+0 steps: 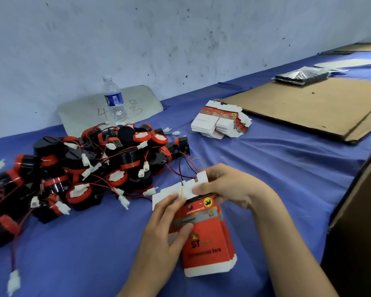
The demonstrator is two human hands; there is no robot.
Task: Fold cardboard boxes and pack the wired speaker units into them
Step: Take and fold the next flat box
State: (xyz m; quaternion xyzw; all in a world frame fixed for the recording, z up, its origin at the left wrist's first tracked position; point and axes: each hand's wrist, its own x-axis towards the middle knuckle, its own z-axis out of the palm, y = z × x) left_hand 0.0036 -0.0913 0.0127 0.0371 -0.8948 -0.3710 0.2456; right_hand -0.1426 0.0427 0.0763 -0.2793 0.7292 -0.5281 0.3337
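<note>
At six o'clock over the desk (266,168), the left hand (169,224) grips the flat red box (210,249) and the right hand (221,187) pinches its white flap (190,187). The speaker pile (84,168) lies at ten o'clock.

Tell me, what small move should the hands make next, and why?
Probably slip the thin yellow band off the flat boxes. The left hand and the right hand both grip the bundle, several layers show at its edge, and the speakers lie unpacked beside it. A single box likely must come free before folding.
</note>
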